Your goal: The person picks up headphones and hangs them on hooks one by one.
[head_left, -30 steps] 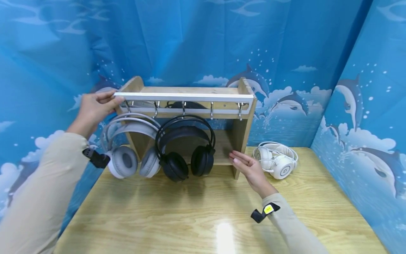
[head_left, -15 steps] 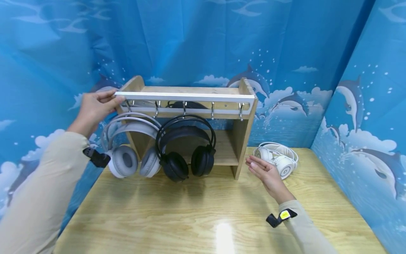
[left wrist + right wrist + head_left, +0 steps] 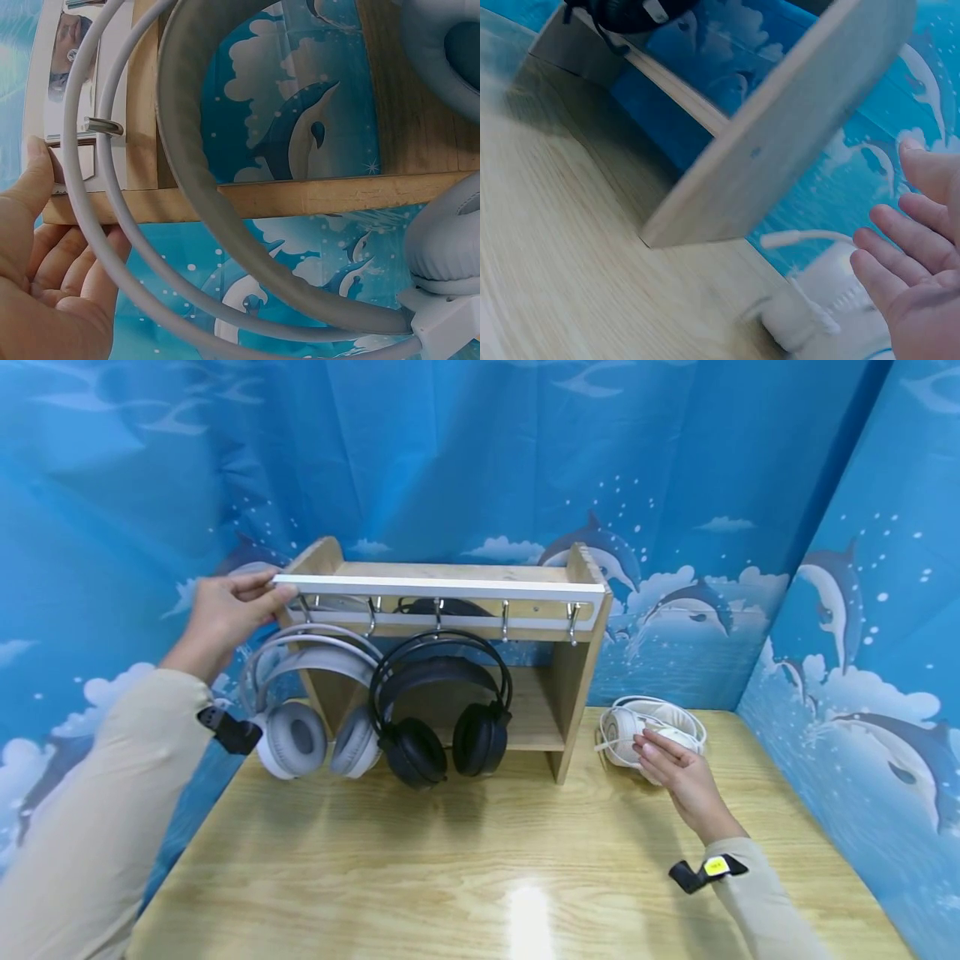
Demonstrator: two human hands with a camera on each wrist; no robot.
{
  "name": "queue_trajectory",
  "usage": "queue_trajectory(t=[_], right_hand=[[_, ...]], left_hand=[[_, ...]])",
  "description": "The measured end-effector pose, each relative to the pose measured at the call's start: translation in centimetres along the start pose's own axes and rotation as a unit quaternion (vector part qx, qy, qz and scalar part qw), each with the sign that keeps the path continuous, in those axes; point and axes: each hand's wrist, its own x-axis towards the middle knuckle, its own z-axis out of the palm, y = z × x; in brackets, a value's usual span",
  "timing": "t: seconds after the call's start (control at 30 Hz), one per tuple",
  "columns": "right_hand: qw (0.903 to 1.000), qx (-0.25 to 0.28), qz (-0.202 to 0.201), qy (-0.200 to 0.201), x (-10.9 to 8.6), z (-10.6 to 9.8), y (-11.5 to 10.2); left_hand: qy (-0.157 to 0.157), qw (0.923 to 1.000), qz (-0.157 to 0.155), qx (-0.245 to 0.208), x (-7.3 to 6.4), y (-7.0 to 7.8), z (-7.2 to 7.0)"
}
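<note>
At the left end of a wooden shelf (image 3: pixel 573 702), my left hand (image 3: pixel 225 622) grips the corner, its thumb on the white hook rail (image 3: pixel 450 585) and its fingers behind the side panel. Grey-white headphones (image 3: pixel 295 739) hang from the rail close to that hand, their bands crossing in front of its fingers in the left wrist view. Black headphones (image 3: pixel 480 739) hang beside them. My right hand (image 3: pixel 690 785), fingers straight and together, is over the white headphones (image 3: pixel 622 733) lying on the table, partly covering them. Nothing is held in it.
Bare hooks (image 3: pixel 573 625) line the right part of the rail. Something dark (image 3: pixel 442 607) shows behind the rail. A wood-grain table (image 3: pixel 420 877) bears the shelf, with a blue dolphin-print curtain (image 3: pixel 480 460) behind and at the sides.
My right hand has moved right, from beside the shelf's right panel to over the white headphones. The left hand keeps its grip on the shelf corner.
</note>
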Motion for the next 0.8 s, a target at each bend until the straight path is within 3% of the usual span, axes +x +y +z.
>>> queue_trajectory(t=[0.23,0.6,0.8], right_hand=[[0.9997,0.019,-0.013,0.009,0.0,-2.0,-0.5],[0.9966,0.077,0.006,0.031,0.5,-3.8,-1.6],[0.9953,0.081,0.01,0.051,0.7,-4.7,-1.9]], left_hand=[[0.002,1.0,-0.001,-0.006,0.1,-0.1,0.0],[0.002,0.9999,0.004,-0.014,0.1,-0.1,0.0],[0.001,0.9999,0.008,-0.012,0.2,-0.2,0.1]])
